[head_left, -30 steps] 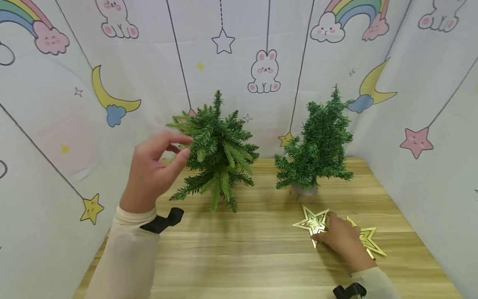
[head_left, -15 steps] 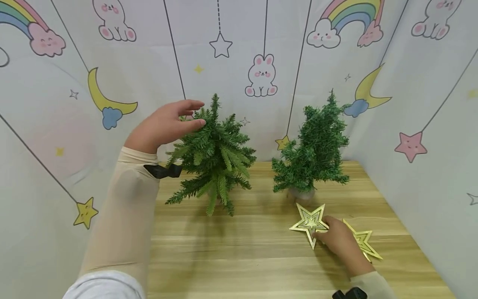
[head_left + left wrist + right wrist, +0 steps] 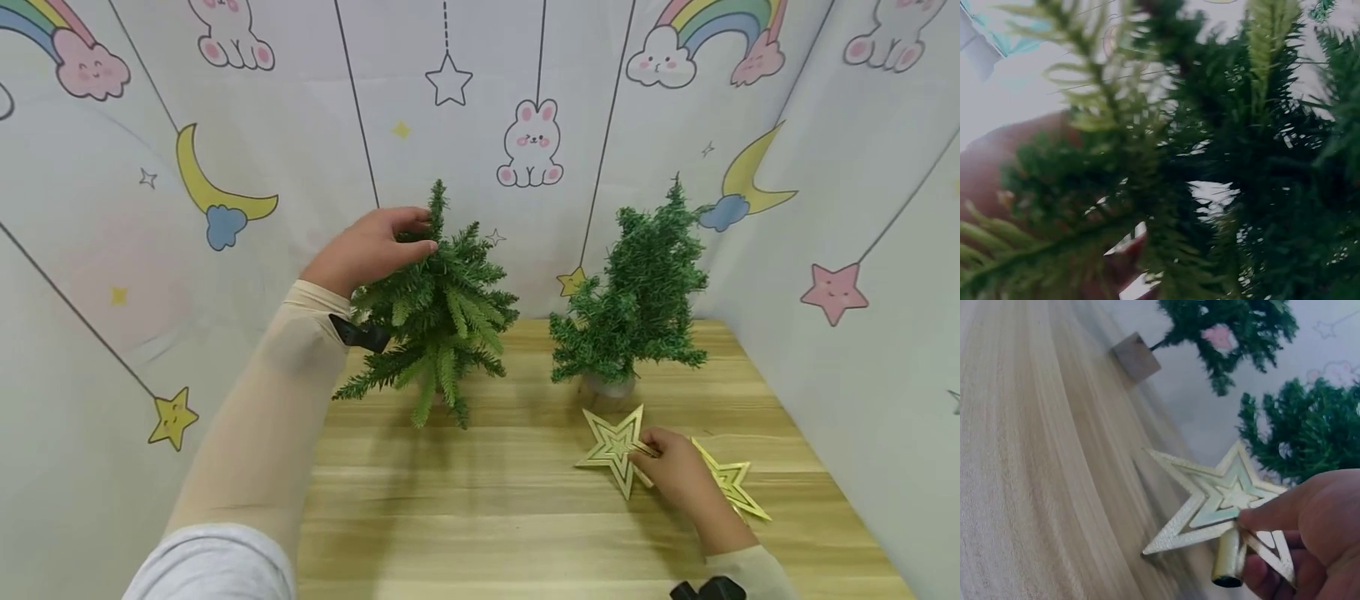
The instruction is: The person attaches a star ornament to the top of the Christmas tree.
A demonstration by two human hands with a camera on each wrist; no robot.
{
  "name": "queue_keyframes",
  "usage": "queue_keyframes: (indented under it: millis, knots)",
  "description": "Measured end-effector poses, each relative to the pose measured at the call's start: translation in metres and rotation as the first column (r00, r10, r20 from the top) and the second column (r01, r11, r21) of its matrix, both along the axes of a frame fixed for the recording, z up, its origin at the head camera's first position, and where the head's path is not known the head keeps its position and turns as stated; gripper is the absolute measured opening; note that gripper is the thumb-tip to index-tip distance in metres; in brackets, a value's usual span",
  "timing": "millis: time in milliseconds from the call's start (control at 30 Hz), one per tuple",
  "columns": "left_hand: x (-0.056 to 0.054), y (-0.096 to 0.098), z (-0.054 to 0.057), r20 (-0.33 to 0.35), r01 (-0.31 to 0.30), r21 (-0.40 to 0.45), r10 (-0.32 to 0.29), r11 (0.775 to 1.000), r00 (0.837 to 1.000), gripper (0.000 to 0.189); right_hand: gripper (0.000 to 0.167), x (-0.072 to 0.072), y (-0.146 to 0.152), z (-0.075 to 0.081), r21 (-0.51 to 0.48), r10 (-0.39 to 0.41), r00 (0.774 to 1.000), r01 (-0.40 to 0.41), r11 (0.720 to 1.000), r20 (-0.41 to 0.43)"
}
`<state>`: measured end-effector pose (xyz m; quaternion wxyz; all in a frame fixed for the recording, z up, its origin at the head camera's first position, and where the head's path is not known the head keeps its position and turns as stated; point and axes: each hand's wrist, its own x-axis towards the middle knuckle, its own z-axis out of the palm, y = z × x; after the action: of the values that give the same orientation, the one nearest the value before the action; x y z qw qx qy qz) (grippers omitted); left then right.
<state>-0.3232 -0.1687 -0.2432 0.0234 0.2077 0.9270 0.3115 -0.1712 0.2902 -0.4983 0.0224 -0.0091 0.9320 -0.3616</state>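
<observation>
In the head view, my left hand [image 3: 375, 247] is at the top of the fuller artificial Christmas tree [image 3: 450, 308], thumb and fingers spread beside its tip. Branches fill the left wrist view and hide most of that hand. My right hand [image 3: 678, 471] pinches a gold star tree topper [image 3: 617, 447], tilted low over the table. The right wrist view shows my thumb on the star's face and its short gold tube [image 3: 1229, 559] pointing down. Another gold star [image 3: 737, 483] lies on the table just right of my right hand.
A second, narrower artificial tree [image 3: 648, 283] stands at the back right on a small base [image 3: 609, 388]. The wooden table [image 3: 480, 525] is bounded by a printed cloth backdrop [image 3: 315, 125] behind and at both sides.
My left hand has risen and moved right, from beside the fuller tree to its tip. The right hand has tilted the star it grips and shifted it slightly left.
</observation>
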Motion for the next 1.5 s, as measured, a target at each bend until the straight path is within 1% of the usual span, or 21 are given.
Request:
queue_keyframes:
  millis: [100, 233, 367, 500, 600, 700, 800, 900, 967, 1000, 1033, 1067, 1200, 1233, 1300, 1333, 1367, 1433, 1500]
  knots:
    - [-0.003, 0.005, -0.005, -0.049, -0.06, 0.049, 0.063, 0.997, 0.997, 0.055, 0.014, 0.001, 0.0, 0.003, -0.058, -0.004, 1.0, 0.005, 0.998, 0.021]
    - [-0.005, 0.01, -0.011, -0.077, -0.116, 0.108, 0.124, 0.987, 0.989, 0.045, 0.016, 0.002, -0.001, 0.009, -0.139, -0.002, 0.998, 0.012, 0.99, 0.068]
    - [-0.004, 0.012, -0.013, -0.067, -0.152, 0.146, 0.163, 0.977, 0.984, 0.041, 0.022, 0.002, -0.003, 0.019, -0.197, 0.016, 0.996, 0.001, 0.98, 0.083]
    - [-0.004, 0.013, -0.016, -0.054, -0.172, 0.169, 0.183, 0.971, 0.982, 0.039, 0.022, 0.0, -0.005, 0.034, -0.262, 0.058, 0.997, -0.04, 0.964, 0.06]
    - [-0.003, 0.013, -0.018, -0.054, -0.179, 0.184, 0.192, 0.966, 0.98, 0.038, 0.023, -0.003, -0.009, 0.054, -0.287, 0.085, 0.996, -0.073, 0.955, 0.029]
    - [-0.002, 0.013, -0.019, -0.057, -0.18, 0.203, 0.195, 0.962, 0.979, 0.038, 0.023, -0.003, -0.016, 0.08, -0.286, 0.095, 0.995, -0.097, 0.953, -0.021]
    - [0.0, 0.014, -0.02, -0.06, -0.18, 0.218, 0.197, 0.959, 0.979, 0.037, 0.022, -0.002, -0.024, 0.109, -0.292, 0.097, 0.99, -0.125, 0.948, -0.106]
    - [0.001, 0.015, -0.02, -0.071, -0.181, 0.219, 0.2, 0.959, 0.977, 0.037, 0.023, -0.003, -0.034, 0.14, -0.29, 0.086, 0.977, -0.141, 0.947, -0.197]
    - [0.001, 0.015, -0.02, -0.071, -0.182, 0.223, 0.202, 0.958, 0.977, 0.036, 0.023, -0.005, -0.041, 0.16, -0.325, 0.082, 0.966, -0.162, 0.932, -0.247]
    - [0.001, 0.015, -0.02, -0.072, -0.184, 0.225, 0.204, 0.957, 0.976, 0.036, 0.022, -0.007, -0.045, 0.169, -0.341, 0.085, 0.957, -0.181, 0.923, -0.279]
    - [0.0, 0.015, -0.021, -0.07, -0.185, 0.227, 0.206, 0.956, 0.976, 0.036, 0.02, -0.01, -0.05, 0.179, -0.369, 0.088, 0.946, -0.206, 0.906, -0.313]
    - [0.0, 0.015, -0.021, -0.066, -0.188, 0.229, 0.208, 0.955, 0.976, 0.036, 0.018, -0.013, -0.054, 0.188, -0.404, 0.089, 0.934, -0.234, 0.884, -0.347]
    - [-0.001, 0.015, -0.021, -0.062, -0.192, 0.234, 0.211, 0.953, 0.975, 0.036, 0.011, -0.027, -0.073, 0.22, -0.465, 0.089, 0.875, -0.337, 0.819, -0.476]
    - [-0.001, 0.015, -0.021, -0.064, -0.19, 0.234, 0.21, 0.954, 0.976, 0.035, 0.011, -0.031, -0.079, 0.227, -0.502, 0.086, 0.862, -0.368, 0.783, -0.499]
    - [0.0, 0.015, -0.021, -0.072, -0.185, 0.234, 0.207, 0.954, 0.976, 0.035, 0.012, -0.041, -0.09, 0.24, -0.537, 0.084, 0.842, -0.414, 0.735, -0.534]
    - [0.0, 0.015, -0.021, -0.075, -0.183, 0.235, 0.206, 0.954, 0.976, 0.035, 0.013, -0.046, -0.095, 0.245, -0.559, 0.083, 0.83, -0.441, 0.703, -0.551]
    - [0.001, 0.015, -0.021, -0.075, -0.183, 0.234, 0.205, 0.955, 0.976, 0.034, 0.014, -0.052, -0.101, 0.251, -0.574, 0.08, 0.821, -0.461, 0.677, -0.565]
    - [0.002, 0.016, -0.021, -0.083, -0.177, 0.234, 0.201, 0.956, 0.976, 0.034, 0.016, -0.063, -0.113, 0.261, -0.588, 0.08, 0.802, -0.498, 0.637, -0.592]
    - [0.003, 0.017, -0.021, -0.082, -0.174, 0.238, 0.199, 0.956, 0.977, 0.033, 0.018, -0.074, -0.123, 0.271, -0.589, 0.082, 0.787, -0.523, 0.616, -0.612]
